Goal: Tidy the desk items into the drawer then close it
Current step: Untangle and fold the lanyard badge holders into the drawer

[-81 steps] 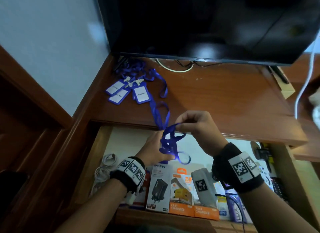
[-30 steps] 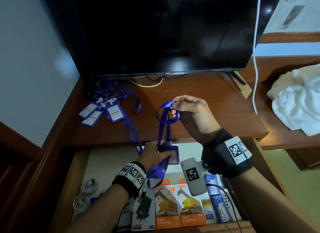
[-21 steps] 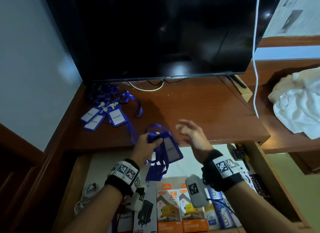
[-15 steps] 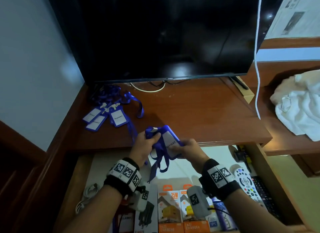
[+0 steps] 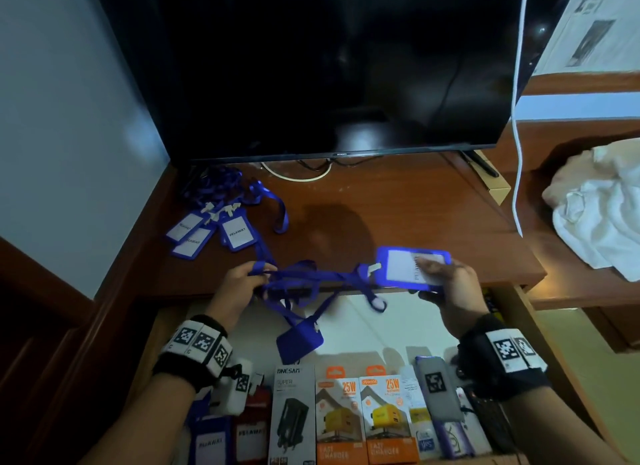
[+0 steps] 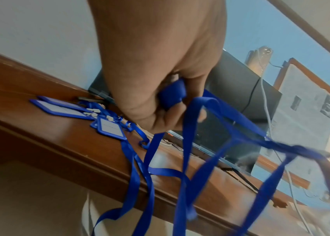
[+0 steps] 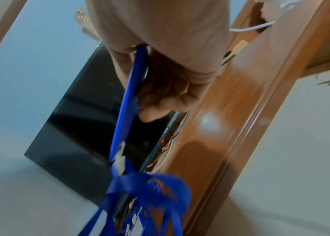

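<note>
My right hand (image 5: 446,284) pinches a blue badge holder (image 5: 405,265) with a white card, held above the desk's front edge; its thin edge shows in the right wrist view as the badge holder (image 7: 131,89). My left hand (image 5: 242,284) grips the blue lanyard strap (image 5: 311,279), stretched between both hands, and the strap (image 6: 180,94) shows in its curled fingers (image 6: 166,116). A second blue badge holder (image 5: 299,341) dangles from the straps over the open drawer (image 5: 381,329). Several more badges (image 5: 207,234) with tangled lanyards lie at the desk's back left.
The drawer's front row holds charger boxes (image 5: 363,419), badges (image 5: 249,433) and a remote at the right. A dark TV (image 5: 329,66) stands at the desk's back. A white cable (image 5: 517,153) hangs at right, beside a white cloth (image 5: 602,205) on a side shelf.
The hands have pulled apart: the right hand took the badge holder out to the right, the strap now runs taut between them, and a second badge hangs down over the drawer.
</note>
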A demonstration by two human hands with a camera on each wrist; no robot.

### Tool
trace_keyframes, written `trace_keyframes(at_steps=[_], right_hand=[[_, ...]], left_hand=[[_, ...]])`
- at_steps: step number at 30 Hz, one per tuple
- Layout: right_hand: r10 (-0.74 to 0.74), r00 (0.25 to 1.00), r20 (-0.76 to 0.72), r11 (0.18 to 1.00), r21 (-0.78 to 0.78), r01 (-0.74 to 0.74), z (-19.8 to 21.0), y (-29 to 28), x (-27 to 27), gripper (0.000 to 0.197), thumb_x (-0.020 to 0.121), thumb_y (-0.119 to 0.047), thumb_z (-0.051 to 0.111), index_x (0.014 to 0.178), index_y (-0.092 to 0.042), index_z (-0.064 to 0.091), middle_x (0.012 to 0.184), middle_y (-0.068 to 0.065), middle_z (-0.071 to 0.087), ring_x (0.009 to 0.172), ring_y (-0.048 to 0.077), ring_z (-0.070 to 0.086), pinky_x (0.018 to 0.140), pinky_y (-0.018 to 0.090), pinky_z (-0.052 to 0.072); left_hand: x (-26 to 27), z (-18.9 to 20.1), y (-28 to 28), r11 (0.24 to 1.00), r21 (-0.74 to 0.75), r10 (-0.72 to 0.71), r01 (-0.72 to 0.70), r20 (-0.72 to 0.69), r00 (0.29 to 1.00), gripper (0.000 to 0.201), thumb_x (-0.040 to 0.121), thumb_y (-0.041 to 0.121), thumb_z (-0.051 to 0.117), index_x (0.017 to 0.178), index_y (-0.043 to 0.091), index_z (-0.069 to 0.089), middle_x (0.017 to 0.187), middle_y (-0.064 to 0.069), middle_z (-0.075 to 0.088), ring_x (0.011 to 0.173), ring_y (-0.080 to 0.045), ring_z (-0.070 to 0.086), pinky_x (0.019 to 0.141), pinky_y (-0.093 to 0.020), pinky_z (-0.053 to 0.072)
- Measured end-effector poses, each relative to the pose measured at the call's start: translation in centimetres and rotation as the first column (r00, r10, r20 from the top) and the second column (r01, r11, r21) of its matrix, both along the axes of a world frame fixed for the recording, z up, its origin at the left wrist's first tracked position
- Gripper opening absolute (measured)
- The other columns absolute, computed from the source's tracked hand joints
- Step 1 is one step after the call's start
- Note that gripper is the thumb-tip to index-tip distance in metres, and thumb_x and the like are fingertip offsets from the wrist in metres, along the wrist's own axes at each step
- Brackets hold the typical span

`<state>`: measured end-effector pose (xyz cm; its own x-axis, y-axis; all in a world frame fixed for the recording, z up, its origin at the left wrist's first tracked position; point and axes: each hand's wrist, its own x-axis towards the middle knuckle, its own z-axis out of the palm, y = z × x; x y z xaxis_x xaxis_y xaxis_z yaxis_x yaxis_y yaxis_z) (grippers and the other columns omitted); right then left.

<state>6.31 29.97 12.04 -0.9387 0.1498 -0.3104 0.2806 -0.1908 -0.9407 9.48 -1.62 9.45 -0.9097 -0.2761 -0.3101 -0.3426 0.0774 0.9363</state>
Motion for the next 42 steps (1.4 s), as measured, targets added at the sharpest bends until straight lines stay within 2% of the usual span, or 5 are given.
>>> trace_keyframes(at_steps=[8, 22, 28, 36, 42], right_hand=[[-0.437, 0.899, 0.026, 0.878, -0.206, 0.433, -0.7, 1.8, -0.3, 0.033, 0.095, -0.023, 0.052, 0.123, -0.007, 0.052, 0.087, 0.016, 0.064, 0.048, 0.021, 0.064, 0.049, 0.022, 0.049], [0.049, 0.998, 0.026, 0.971, -0.235, -0.041, 0.1, -5.4, 4.4, 0.022, 0.092, -0.013, 0.045, 0.109, -0.012, 0.058, 0.091, 0.012, 0.067, 0.073, 0.027, 0.064, 0.056, 0.028, 0.043], [0.218, 0.972, 0.085, 0.960, -0.200, -0.198, -0.8, -6.5, 5.7, 0.017, 0.087, -0.003, 0.053, 0.099, -0.012, 0.062, 0.089, 0.009, 0.069, 0.078, 0.023, 0.061, 0.056, 0.026, 0.049], [0.363, 0.916, 0.171, 0.930, -0.001, -0.368, -2.5, -5.2, 6.5, 0.006, 0.090, -0.011, 0.060, 0.091, -0.006, 0.059, 0.093, 0.014, 0.067, 0.084, 0.025, 0.064, 0.067, 0.031, 0.052], [0.267, 0.962, -0.048, 0.963, -0.023, -0.268, -2.6, -4.0, 5.8, 0.039, 0.087, -0.023, 0.065, 0.123, -0.014, 0.051, 0.118, -0.003, 0.063, 0.108, 0.015, 0.059, 0.090, 0.037, 0.049]], left_hand=[[-0.7, -1.1, -1.7, 0.930, 0.182, 0.323, -0.320, 0.013, 0.946, 0.012, 0.088, 0.012, 0.062, 0.099, 0.017, 0.065, 0.070, 0.003, 0.049, 0.061, -0.011, 0.042, 0.058, -0.024, 0.034], [1.6, 2.1, 9.2, 0.951, 0.199, -0.249, 0.235, 0.048, 0.967, 0.039, 0.099, 0.037, 0.046, 0.101, 0.006, 0.069, 0.093, -0.010, 0.074, 0.072, -0.015, 0.062, 0.064, -0.025, 0.038], [2.3, 1.2, 11.6, 0.953, 0.293, -0.083, 0.079, 0.001, 0.997, 0.025, 0.089, 0.025, 0.063, 0.108, 0.009, 0.064, 0.104, -0.012, 0.070, 0.091, -0.021, 0.065, 0.087, -0.042, 0.049], [4.1, 0.1, 11.7, 0.957, 0.290, -0.008, 0.024, -0.055, 0.998, 0.037, 0.088, -0.007, 0.055, 0.117, 0.016, 0.059, 0.100, -0.005, 0.070, 0.089, -0.020, 0.066, 0.078, -0.035, 0.055], [4.7, 0.1, 12.4, 0.917, 0.379, -0.128, 0.128, -0.025, 0.991, 0.041, 0.082, -0.005, 0.056, 0.119, 0.014, 0.062, 0.112, -0.016, 0.068, 0.101, -0.033, 0.064, 0.087, -0.046, 0.053]])
